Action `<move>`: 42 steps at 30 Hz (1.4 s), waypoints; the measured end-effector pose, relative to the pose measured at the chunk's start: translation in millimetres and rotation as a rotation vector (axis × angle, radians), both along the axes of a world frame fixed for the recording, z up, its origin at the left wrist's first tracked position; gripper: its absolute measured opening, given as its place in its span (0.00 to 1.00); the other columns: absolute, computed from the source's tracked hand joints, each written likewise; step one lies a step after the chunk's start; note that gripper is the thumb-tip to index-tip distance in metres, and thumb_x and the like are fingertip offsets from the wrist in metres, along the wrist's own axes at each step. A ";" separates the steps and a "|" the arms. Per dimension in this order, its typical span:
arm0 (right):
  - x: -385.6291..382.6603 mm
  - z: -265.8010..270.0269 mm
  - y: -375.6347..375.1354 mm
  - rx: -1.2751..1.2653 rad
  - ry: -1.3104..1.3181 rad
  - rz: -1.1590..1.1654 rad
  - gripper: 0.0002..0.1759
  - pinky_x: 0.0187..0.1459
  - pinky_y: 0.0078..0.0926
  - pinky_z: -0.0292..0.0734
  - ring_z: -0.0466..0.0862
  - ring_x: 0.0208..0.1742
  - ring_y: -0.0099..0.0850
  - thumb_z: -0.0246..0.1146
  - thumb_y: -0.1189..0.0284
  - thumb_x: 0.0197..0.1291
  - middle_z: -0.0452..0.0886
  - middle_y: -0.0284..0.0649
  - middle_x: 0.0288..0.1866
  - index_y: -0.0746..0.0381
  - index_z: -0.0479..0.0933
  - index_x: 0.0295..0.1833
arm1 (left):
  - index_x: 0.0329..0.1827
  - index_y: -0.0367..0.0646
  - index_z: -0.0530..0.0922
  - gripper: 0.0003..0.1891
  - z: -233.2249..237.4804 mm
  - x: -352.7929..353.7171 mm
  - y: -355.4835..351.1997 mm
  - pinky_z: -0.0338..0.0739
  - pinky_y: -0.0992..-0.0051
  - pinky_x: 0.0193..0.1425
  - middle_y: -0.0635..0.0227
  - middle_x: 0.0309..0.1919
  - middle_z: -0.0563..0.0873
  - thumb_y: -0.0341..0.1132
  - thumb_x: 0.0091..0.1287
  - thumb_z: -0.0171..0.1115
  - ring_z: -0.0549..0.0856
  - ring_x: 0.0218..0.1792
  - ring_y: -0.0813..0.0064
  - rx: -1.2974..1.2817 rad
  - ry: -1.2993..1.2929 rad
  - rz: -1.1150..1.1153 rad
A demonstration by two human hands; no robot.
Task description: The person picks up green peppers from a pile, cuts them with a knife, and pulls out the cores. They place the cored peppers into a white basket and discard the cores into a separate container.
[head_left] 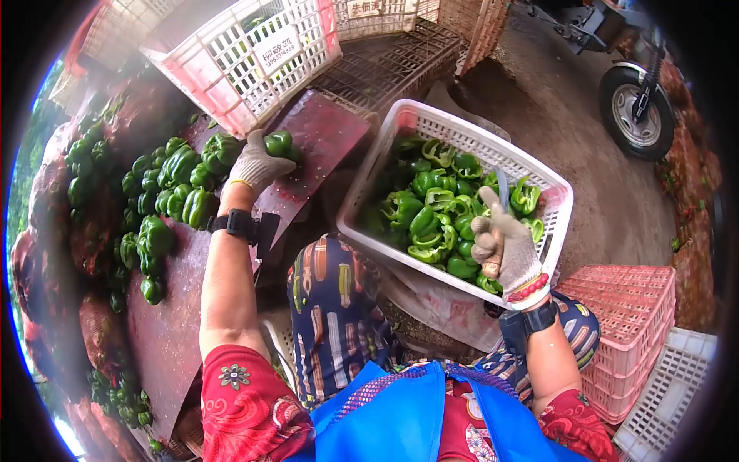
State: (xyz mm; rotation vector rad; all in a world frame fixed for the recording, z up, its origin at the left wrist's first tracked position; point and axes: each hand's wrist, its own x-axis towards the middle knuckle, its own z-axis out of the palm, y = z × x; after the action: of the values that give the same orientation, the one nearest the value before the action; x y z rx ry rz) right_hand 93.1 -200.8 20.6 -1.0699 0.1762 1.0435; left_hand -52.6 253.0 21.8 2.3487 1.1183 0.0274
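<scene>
My left hand [260, 166], in a pale knit glove, reaches out over the board on the left. Its thumb and fingers are around a green bell pepper [279, 144]. Beside it, whole green bell peppers [181, 168] lie heaped on the reddish board [173, 266]. My right hand [509, 250], also gloved, is closed round the wooden handle of a knife [503, 189], whose blade points away from me. It is over the right side of a white plastic crate [556, 245]. Inside that crate are cut and opened green peppers [431, 219].
A white and red crate [254, 69] with peppers inside stands at the board's far end. Pink crates [627, 331] are stacked at my right, with a white crate [666, 393] beside them. A vehicle wheel [636, 112] stands at the back right. Filled sacks [100, 331] line the left.
</scene>
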 end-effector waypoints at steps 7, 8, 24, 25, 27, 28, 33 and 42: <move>-24.6 2.9 32.2 -0.234 -0.677 0.078 0.29 0.21 0.21 0.71 0.76 0.21 0.20 0.70 0.67 0.67 0.78 0.32 0.26 0.70 0.75 0.69 | 0.58 0.41 0.81 0.23 56.0 8.4 -103.5 0.82 0.76 0.47 0.69 0.46 0.90 0.38 0.63 0.77 0.88 0.45 0.79 -0.952 -0.506 -0.036; -28.1 0.2 33.5 -0.288 -0.956 0.075 0.33 0.27 0.23 0.76 0.79 0.24 0.22 0.71 0.69 0.66 0.80 0.34 0.29 0.70 0.72 0.73 | 0.63 0.41 0.79 0.26 64.1 11.8 -125.5 0.82 0.76 0.47 0.71 0.46 0.89 0.38 0.64 0.77 0.87 0.43 0.79 -0.981 -0.468 -0.035; -37.0 21.4 28.1 -0.954 -1.126 0.586 0.56 0.46 0.55 0.85 0.90 0.42 0.56 0.63 0.70 0.63 0.86 0.63 0.46 0.71 0.36 0.87 | 0.65 0.37 0.77 0.32 30.8 46.0 -273.7 0.83 0.72 0.56 0.60 0.49 0.88 0.41 0.62 0.80 0.88 0.48 0.73 -0.341 -0.207 -0.186; -34.7 25.9 29.5 -0.969 -1.058 0.632 0.59 0.49 0.55 0.85 0.91 0.45 0.56 0.63 0.70 0.61 0.86 0.64 0.50 0.70 0.33 0.88 | 0.65 0.38 0.76 0.35 28.8 47.4 -273.5 0.83 0.67 0.58 0.57 0.51 0.88 0.44 0.59 0.82 0.89 0.50 0.67 -0.360 -0.218 -0.170; -31.0 22.4 30.8 -0.989 -1.104 0.663 0.59 0.48 0.56 0.86 0.91 0.46 0.55 0.64 0.71 0.62 0.85 0.65 0.53 0.69 0.31 0.88 | 0.65 0.40 0.75 0.42 25.3 49.6 -269.2 0.83 0.59 0.61 0.50 0.53 0.89 0.51 0.52 0.86 0.90 0.53 0.54 -0.392 -0.237 -0.143; -31.1 18.8 31.1 -1.006 -1.146 0.656 0.60 0.48 0.56 0.86 0.91 0.46 0.56 0.64 0.71 0.62 0.85 0.65 0.54 0.69 0.31 0.88 | 0.64 0.40 0.75 0.41 20.0 48.8 -268.2 0.83 0.58 0.60 0.50 0.52 0.89 0.51 0.53 0.85 0.90 0.53 0.53 -0.377 -0.269 -0.153; -29.3 14.2 31.5 -0.988 -1.176 0.668 0.58 0.47 0.54 0.86 0.91 0.48 0.53 0.64 0.72 0.62 0.84 0.66 0.57 0.72 0.33 0.87 | 0.63 0.39 0.75 0.38 15.6 47.1 -273.6 0.83 0.58 0.59 0.49 0.52 0.88 0.48 0.55 0.85 0.90 0.53 0.53 -0.342 -0.255 -0.152; -25.7 -32.7 20.2 -0.802 -1.410 0.295 0.51 0.36 0.57 0.82 0.87 0.33 0.57 0.65 0.71 0.65 0.86 0.59 0.36 0.65 0.45 0.88 | 0.67 0.38 0.74 0.24 25.5 40.9 -278.1 0.85 0.70 0.53 0.60 0.54 0.87 0.34 0.69 0.66 0.88 0.51 0.69 -0.985 -0.496 -0.087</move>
State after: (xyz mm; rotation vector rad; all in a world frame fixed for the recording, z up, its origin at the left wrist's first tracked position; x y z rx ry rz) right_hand 67.4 -180.6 -12.1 -2.3730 -0.7885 0.2217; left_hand -11.7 -25.1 47.3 1.3871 0.5682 0.0195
